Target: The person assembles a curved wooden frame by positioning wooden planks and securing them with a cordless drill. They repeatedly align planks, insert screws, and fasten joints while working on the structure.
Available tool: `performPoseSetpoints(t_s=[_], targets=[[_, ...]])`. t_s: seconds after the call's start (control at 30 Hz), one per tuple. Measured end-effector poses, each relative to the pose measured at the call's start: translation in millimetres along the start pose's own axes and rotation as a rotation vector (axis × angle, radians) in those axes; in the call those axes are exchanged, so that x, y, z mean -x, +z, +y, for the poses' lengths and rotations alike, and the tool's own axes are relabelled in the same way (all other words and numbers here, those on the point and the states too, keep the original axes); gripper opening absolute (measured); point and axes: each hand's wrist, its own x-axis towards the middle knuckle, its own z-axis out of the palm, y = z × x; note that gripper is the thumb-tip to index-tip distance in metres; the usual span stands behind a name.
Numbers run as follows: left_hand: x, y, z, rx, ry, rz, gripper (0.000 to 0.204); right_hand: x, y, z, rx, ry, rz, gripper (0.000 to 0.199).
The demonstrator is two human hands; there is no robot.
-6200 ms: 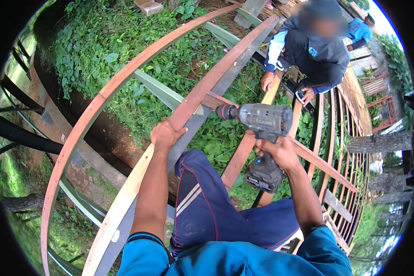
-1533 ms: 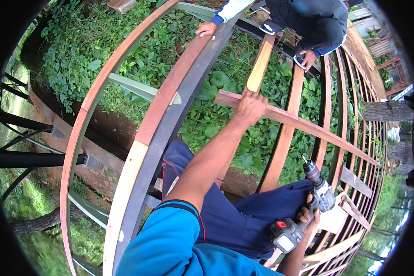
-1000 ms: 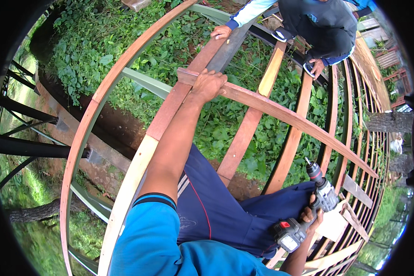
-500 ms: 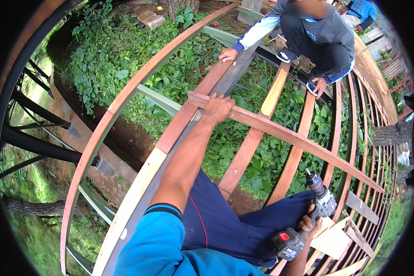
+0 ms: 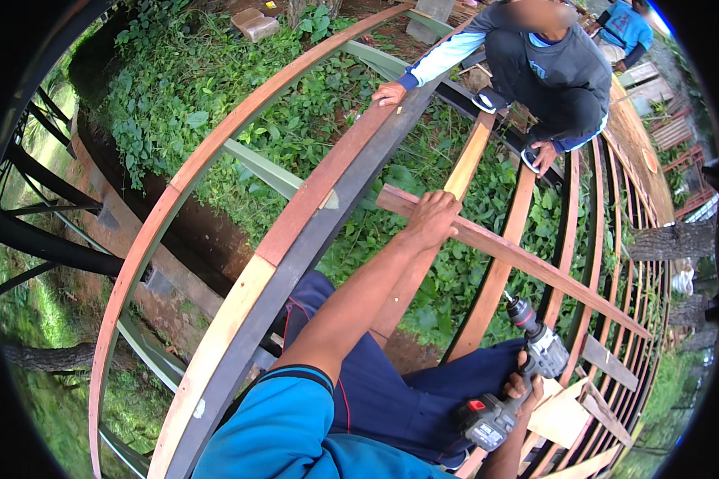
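Observation:
My left hand [image 5: 433, 215] grips a long reddish wooden batten [image 5: 519, 259] near its left end. The batten lies across several curved wooden strips, and its left end is apart from the dark curved beam [image 5: 375, 160]. My right hand [image 5: 524, 389], low on the right, is wrapped round the handle of a cordless drill [image 5: 545, 351]. The drill's bit points up and to the left, just below the batten. Its black battery pack [image 5: 487, 421] is over my dark blue trouser leg [image 5: 407, 391].
A co-worker [image 5: 547, 72] crouches at the far right, one hand [image 5: 389, 93] on the curved beam. An outer curved rib [image 5: 172, 195] arches on the left, joined by green braces [image 5: 264, 169]. Green plants grow below the frame. Loose board pieces [image 5: 563, 415] lie at the lower right.
My left hand has moved right with the batten's left end, which has come off the curved beam. The drill stays in my right hand. The view has shifted slightly.

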Motion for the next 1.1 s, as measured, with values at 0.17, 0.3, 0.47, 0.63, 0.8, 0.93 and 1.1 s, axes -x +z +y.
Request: performPoseSetpoints(t_s=[0.17, 0.3, 0.47, 0.63, 0.8, 0.93, 1.1], targets=[[89.8, -99.9, -104.9, -0.233, -0.498, 0.435, 0.076, 7.4, -4.3, 1.1, -0.010, 0.017, -0.106, 0.079], [175.2, -142.3, -219.8, 0.006, -1.103, -0.073, 0.082, -1.6, -6.9, 1.8, -0.063, 0.052, -0.197, 0.081], [196.8, -130.4, -256.3, 0.529, -1.181, -0.318, 0.073, -10.6, -9.4, 2.5, -0.114, 0.067, -0.245, 0.080], [192.6, -131.7, -240.5, 0.362, -1.176, -0.278, 0.089, -10.0, -7.2, 6.7, -0.226, 0.084, -0.318, 0.077], [199.2, -126.8, -250.4, 0.313, -1.187, -0.306, 0.093, -20.5, 4.9, 7.3, -0.206, 0.081, -0.287, 0.079], [194.1, -127.6, -242.9, 0.328, -1.187, -0.357, 0.092, -24.8, 14.8, 5.9, -0.033, 0.111, -0.179, 0.081], [187.5, -135.5, -213.5, 0.086, -1.131, -0.236, 0.084, -28.5, 21.1, 5.7, 0.074, 0.138, -0.163, 0.079]])
